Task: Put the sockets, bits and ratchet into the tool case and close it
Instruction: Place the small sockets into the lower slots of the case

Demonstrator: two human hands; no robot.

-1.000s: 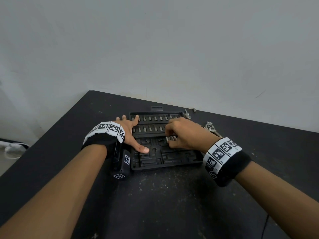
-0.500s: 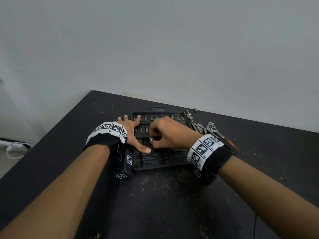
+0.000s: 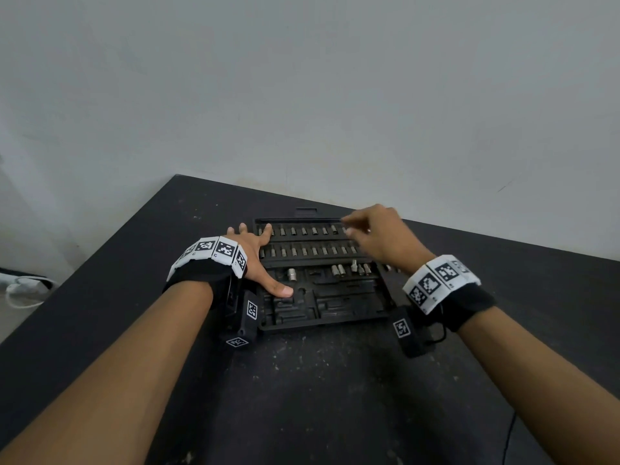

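- Lying open on the dark, scuffed tabletop (image 3: pixel 335 380) at the middle of the head view, the black moulded plastic tool case (image 3: pixel 322 307) runs its long axis left to right across the frame, its latch tab toward the grey wall at the top.
- Two rows of small silver bits (image 3: pixel 303 241) stand upright in the case's upper half; a few short chrome sockets (image 3: pixel 339 270) sit in the strip below, one of them apart to the left.
- The left hand (image 3: pixel 258 260) rests flat on the case's left edge, fingers spread and straight, thumb pressing a lower recess; it grips nothing.
- The right hand (image 3: pixel 379 239) hovers over the case's upper right corner with fingers curled inward. I cannot tell whether they pinch a small piece; that spot is blurred.
- Risk, as I judge it: a piece seated crooked could tip out or keep the case from shutting.
- Loose parts at the right edge are mostly hidden behind the right wrist, so one could be missed.
- The ratchet is not identifiable here.
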